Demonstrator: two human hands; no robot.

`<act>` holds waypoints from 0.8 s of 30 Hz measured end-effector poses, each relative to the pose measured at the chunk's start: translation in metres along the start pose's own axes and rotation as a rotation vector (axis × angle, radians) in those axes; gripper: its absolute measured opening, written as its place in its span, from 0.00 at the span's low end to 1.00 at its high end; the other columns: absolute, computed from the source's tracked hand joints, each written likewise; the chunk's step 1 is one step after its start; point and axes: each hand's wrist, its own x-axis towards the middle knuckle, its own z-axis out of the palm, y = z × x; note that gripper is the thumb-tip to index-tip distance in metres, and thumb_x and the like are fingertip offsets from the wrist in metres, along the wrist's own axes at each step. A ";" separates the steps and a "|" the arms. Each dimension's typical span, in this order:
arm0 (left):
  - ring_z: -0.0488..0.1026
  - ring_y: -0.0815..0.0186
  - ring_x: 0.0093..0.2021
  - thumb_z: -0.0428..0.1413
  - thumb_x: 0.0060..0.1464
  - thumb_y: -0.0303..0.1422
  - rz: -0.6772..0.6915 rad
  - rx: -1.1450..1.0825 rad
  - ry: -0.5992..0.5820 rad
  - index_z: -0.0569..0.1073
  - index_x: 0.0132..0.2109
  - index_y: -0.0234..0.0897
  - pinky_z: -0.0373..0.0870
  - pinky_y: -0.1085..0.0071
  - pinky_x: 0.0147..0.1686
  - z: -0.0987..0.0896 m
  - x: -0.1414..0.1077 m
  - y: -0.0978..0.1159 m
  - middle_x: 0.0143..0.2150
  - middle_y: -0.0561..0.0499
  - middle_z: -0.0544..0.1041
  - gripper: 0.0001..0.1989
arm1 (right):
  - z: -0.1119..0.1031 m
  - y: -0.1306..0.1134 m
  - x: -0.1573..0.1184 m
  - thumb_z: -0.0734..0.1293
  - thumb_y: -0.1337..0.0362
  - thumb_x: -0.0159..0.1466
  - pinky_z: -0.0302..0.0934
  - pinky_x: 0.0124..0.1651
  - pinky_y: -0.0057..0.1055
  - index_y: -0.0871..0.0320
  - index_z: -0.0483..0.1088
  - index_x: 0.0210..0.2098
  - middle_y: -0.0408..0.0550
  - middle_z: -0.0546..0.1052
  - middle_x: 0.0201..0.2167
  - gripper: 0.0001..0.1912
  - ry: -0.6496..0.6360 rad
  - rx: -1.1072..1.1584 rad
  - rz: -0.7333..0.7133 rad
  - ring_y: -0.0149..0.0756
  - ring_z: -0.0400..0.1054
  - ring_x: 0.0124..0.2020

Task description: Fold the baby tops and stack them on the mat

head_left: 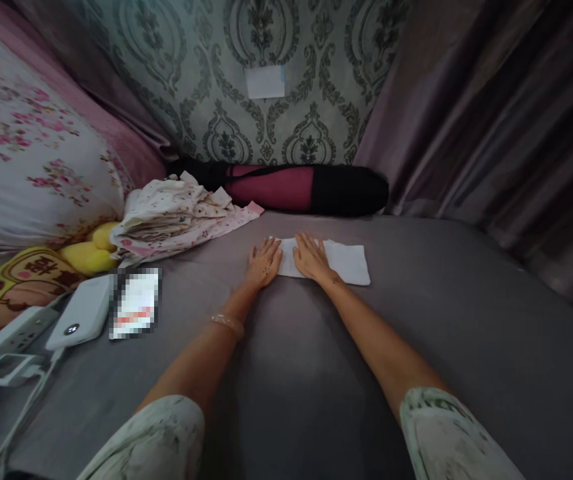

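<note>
A white folded cloth (pixel 349 262) lies flat on the grey sheet, roughly a long rectangle; its exact kind cannot be made out. My left hand (pixel 265 262) rests palm down at the cloth's left end, fingers stretched forward. On the cloth's left half, my right hand (pixel 311 257) presses flat with its fingers extended. Part of the cloth is hidden under the hands, and its right end shows uncovered. A pale bracelet (pixel 228 324) circles my left wrist.
Left of the hands sits a pile of patterned clothes (pixel 176 212). A black and dark red roll bag (pixel 276 188) lies along the wall. Nearer on the left are a white power bank (pixel 83 310), a power strip (pixel 19 333), cables and a yellow plush (pixel 89 253). Curtains (pixel 446 120) hang right.
</note>
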 end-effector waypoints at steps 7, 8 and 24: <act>0.44 0.55 0.71 0.35 0.65 0.48 0.042 0.113 -0.130 0.57 0.67 0.44 0.38 0.44 0.66 -0.001 -0.002 0.006 0.70 0.48 0.53 0.29 | -0.011 0.033 -0.021 0.49 0.54 0.71 0.36 0.67 0.54 0.56 0.53 0.67 0.53 0.52 0.69 0.28 -0.122 -0.085 0.026 0.48 0.43 0.69; 0.44 0.54 0.71 0.35 0.64 0.49 0.035 0.119 -0.150 0.57 0.67 0.44 0.38 0.43 0.65 -0.001 -0.001 0.006 0.70 0.47 0.53 0.30 | -0.009 0.034 -0.021 0.49 0.54 0.71 0.36 0.67 0.53 0.55 0.53 0.67 0.53 0.53 0.69 0.28 -0.127 -0.087 0.030 0.47 0.43 0.69; 0.43 0.50 0.71 0.37 0.63 0.52 0.020 0.152 -0.205 0.57 0.67 0.43 0.40 0.43 0.65 -0.002 0.000 0.003 0.71 0.45 0.50 0.32 | -0.023 0.056 -0.034 0.46 0.57 0.72 0.31 0.68 0.50 0.61 0.52 0.67 0.55 0.52 0.69 0.29 -0.047 -0.069 0.114 0.44 0.41 0.70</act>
